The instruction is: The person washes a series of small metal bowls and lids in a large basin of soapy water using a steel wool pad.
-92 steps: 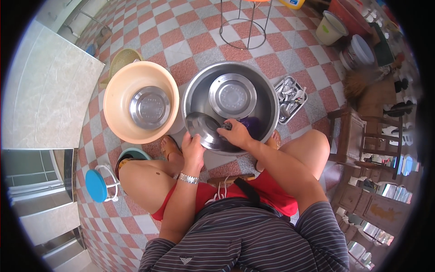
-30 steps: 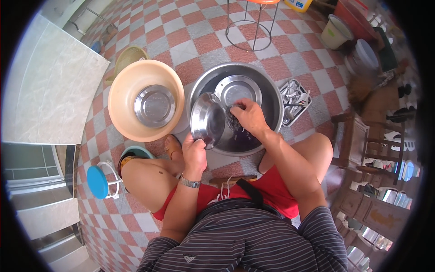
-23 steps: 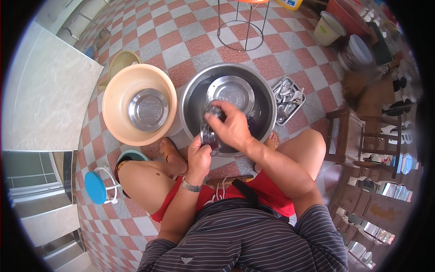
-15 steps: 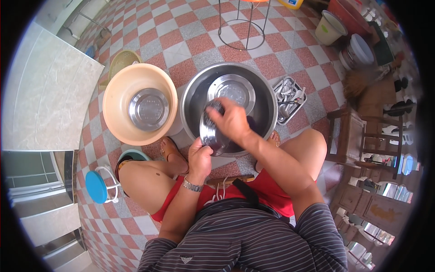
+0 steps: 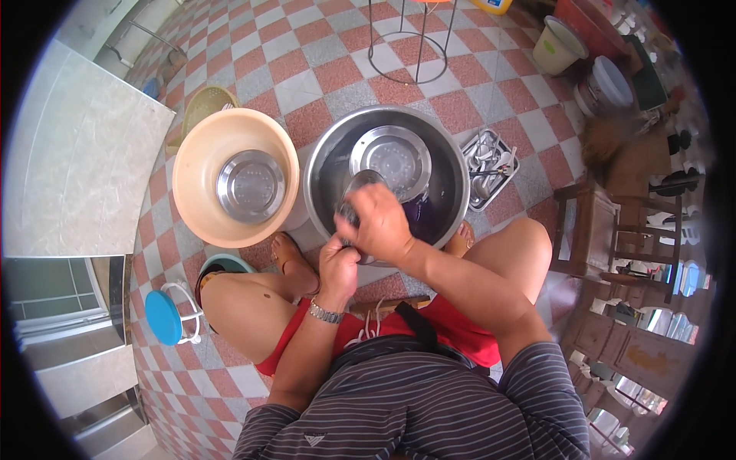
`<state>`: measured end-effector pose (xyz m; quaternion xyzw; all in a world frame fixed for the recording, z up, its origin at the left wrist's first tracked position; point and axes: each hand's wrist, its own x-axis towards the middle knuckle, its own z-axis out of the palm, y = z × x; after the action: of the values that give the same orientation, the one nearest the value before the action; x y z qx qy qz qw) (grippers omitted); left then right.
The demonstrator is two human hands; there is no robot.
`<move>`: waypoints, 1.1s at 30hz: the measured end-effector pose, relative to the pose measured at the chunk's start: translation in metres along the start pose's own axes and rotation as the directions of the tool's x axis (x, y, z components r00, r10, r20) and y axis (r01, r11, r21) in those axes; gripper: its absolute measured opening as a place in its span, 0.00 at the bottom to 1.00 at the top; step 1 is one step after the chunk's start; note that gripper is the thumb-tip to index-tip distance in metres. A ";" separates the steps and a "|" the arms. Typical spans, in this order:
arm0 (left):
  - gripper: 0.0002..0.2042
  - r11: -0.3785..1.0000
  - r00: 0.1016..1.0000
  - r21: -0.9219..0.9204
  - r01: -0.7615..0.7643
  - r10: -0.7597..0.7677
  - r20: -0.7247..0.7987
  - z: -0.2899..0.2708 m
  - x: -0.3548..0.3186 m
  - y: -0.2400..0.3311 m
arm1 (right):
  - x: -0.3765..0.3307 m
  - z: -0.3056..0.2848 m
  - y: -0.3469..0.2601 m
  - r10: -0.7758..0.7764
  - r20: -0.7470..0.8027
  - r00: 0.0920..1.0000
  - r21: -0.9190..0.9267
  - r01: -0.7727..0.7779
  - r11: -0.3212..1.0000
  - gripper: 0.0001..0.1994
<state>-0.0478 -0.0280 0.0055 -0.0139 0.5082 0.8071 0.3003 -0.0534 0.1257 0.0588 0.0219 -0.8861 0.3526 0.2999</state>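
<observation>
My left hand [image 5: 337, 268] is closed on the near edge of a shiny metal plate [image 5: 366, 181], which is tilted over the large steel basin [image 5: 322, 130]. Most of that plate is hidden behind my right hand [image 5: 379, 222], whose fingers curl round a dark scrubber [image 5: 346, 213] pressed against it. The scrubber looks like a steel-wool pad, though blur hides its detail. Inside the basin another round metal plate [image 5: 392, 157] lies at the far side, with dark liquid [image 5: 425, 218] near it.
Left of the basin, a peach plastic tub [image 5: 192, 180] holds a metal plate [image 5: 251, 186]. A metal tray [image 5: 477, 205] of spoons stands at the right. Farther out are a blue-topped stool [image 5: 162, 317], a wire-legged stool [image 5: 418, 57], a wooden chair [image 5: 590, 238] and a cream bucket [image 5: 560, 46].
My right hand has moved nearer to me along the plate, bringing the scrubber from its far part toward my left hand. The held plate has turned and shows less of its face.
</observation>
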 end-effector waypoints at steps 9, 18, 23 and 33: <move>0.24 0.995 0.999 -0.088 -0.050 0.050 0.000 0.013 0.000 0.015 | 0.013 -0.006 0.077 0.626 0.204 0.752 -0.030 -0.635 0.772 0.19; 0.21 0.996 0.996 -0.041 -0.079 0.077 -0.045 0.020 0.000 0.028 | 0.007 0.002 0.097 0.726 0.096 0.681 0.322 -0.711 0.625 0.21; 0.20 0.998 0.999 -0.050 -0.046 0.045 -0.028 0.007 0.001 0.023 | 0.019 -0.004 0.069 0.665 0.200 0.720 0.667 -0.597 0.445 0.16; 0.18 0.986 0.987 0.119 -0.115 0.126 -0.095 0.008 0.003 0.017 | 0.030 -0.016 -0.003 -0.242 0.090 0.966 0.086 0.235 0.968 0.13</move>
<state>-0.0561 -0.0251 0.0220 -0.0075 0.5675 0.7920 0.2249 -0.0689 0.1388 0.0858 0.1572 -0.8772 0.3451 0.2944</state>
